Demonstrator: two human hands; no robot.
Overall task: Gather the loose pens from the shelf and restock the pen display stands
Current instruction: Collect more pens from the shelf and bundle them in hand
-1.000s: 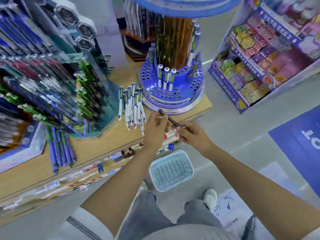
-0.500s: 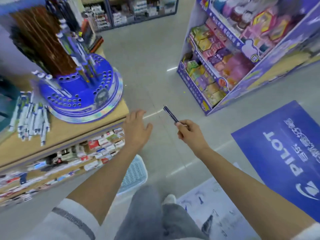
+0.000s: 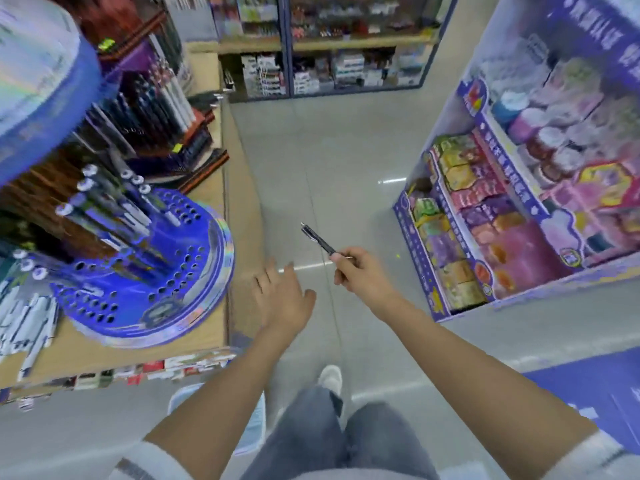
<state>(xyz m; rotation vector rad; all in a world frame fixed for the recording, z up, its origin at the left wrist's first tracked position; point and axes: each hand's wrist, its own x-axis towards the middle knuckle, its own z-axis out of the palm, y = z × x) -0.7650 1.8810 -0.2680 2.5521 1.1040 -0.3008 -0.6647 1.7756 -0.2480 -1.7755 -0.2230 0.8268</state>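
My right hand (image 3: 360,275) pinches a dark pen (image 3: 317,239) by its lower end, over the aisle floor, with the pen pointing up and to the left. Just left of it, my left hand (image 3: 284,296) hangs empty with its fingers spread, beside the corner of the wooden shelf (image 3: 239,188). The round blue pen display stand (image 3: 162,278) sits on that shelf at the left, with several pens standing in its holes. Loose white pens (image 3: 24,323) lie on the shelf at the far left edge.
A purple cardboard toy display (image 3: 519,216) stands on the right of the aisle. More pen racks (image 3: 156,126) stand further back on the shelf. A light blue basket (image 3: 252,431) sits on the floor under my left arm. Store shelving (image 3: 325,64) closes the far end.
The view has swung right and toward the aisle. My left hand let go of the pen and opened; my right hand carried the pen away from the stand, out over the floor.
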